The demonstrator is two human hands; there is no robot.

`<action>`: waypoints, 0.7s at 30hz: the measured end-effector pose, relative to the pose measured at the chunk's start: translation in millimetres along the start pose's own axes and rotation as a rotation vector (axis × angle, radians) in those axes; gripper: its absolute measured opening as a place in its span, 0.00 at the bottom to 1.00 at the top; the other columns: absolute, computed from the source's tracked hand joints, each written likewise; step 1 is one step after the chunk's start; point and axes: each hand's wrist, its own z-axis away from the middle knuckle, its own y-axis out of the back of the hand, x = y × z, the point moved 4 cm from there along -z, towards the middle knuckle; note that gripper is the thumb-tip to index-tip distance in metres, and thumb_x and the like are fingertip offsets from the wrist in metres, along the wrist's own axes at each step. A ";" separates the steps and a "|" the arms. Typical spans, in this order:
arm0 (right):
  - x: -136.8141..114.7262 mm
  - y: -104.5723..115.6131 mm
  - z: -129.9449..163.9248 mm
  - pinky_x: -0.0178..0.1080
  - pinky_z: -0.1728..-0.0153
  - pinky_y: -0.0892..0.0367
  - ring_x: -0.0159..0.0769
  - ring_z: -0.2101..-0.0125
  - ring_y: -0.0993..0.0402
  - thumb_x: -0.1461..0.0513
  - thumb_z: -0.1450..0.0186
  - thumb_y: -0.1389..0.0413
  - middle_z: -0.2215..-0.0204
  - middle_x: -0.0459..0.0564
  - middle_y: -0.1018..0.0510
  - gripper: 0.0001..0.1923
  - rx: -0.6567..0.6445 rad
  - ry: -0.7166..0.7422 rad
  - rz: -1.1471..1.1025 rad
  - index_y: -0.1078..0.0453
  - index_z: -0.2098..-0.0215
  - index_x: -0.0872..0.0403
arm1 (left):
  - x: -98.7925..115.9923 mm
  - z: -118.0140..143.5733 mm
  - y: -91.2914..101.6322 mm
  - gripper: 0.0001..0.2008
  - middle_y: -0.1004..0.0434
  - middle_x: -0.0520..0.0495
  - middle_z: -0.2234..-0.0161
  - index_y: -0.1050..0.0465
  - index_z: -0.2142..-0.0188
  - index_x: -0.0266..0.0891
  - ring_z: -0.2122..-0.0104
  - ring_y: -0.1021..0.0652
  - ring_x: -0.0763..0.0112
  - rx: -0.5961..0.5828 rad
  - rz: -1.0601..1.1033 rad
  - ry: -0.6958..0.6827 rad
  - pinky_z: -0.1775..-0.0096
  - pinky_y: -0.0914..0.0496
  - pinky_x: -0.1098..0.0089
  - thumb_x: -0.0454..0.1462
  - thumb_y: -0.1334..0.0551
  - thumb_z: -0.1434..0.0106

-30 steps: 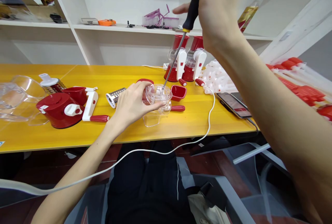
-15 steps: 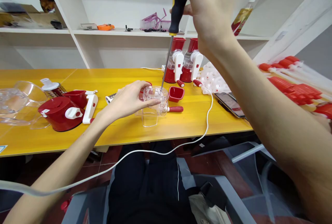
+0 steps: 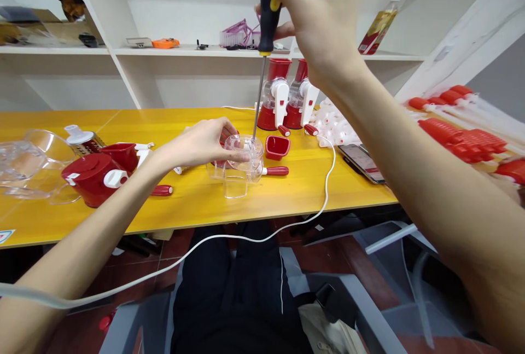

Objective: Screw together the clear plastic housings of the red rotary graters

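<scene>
Head view: holding a screwdriver (image 3: 267, 34) in the right hand (image 3: 326, 15) with fingers closed loosely round its handle, pointing down into a clear plastic part (image 3: 255, 165). Keeping hold of that part on the yellow table (image 3: 192, 206), just left of a red cup (image 3: 277, 148), with the partly open fingers of the left hand (image 3: 200, 145) curled around it. Can't make out the tip. Could skid and jab the left thumb if tilted, imo, or crack plastic from leaning too hard.

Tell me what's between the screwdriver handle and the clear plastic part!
In the head view, a thin metal shaft runs down from the screwdriver handle to the clear plastic part.
</scene>
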 end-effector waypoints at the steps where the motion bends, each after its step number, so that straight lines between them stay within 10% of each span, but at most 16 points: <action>1: 0.0 -0.4 0.4 0.20 0.83 0.38 0.14 0.74 0.32 0.68 0.36 0.57 0.72 0.39 0.36 0.14 -0.015 -0.002 -0.001 0.50 0.52 0.56 | -0.9 -1.3 0.1 0.31 0.18 0.42 0.52 0.25 0.52 0.44 0.54 0.19 0.54 -0.003 0.008 -0.008 0.56 0.26 0.60 0.59 0.31 0.47; 9: 8.3 6.8 -2.8 0.18 0.81 0.34 0.09 0.70 0.33 0.64 0.38 0.47 0.69 0.38 0.36 0.26 -0.035 -0.017 0.031 0.52 0.45 0.56 | 4.1 -7.6 5.3 0.37 0.21 0.41 0.50 0.29 0.45 0.41 0.54 0.20 0.55 -0.164 -0.046 0.006 0.57 0.28 0.63 0.59 0.32 0.48; 21: -0.7 7.8 8.8 0.26 0.74 0.26 0.13 0.69 0.26 0.63 0.34 0.58 0.65 0.34 0.30 0.14 -0.135 -0.080 0.029 0.53 0.50 0.56 | 15.7 -24.8 13.4 0.42 0.21 0.43 0.54 0.28 0.47 0.40 0.57 0.21 0.54 -0.323 -0.152 -0.037 0.57 0.32 0.62 0.65 0.34 0.51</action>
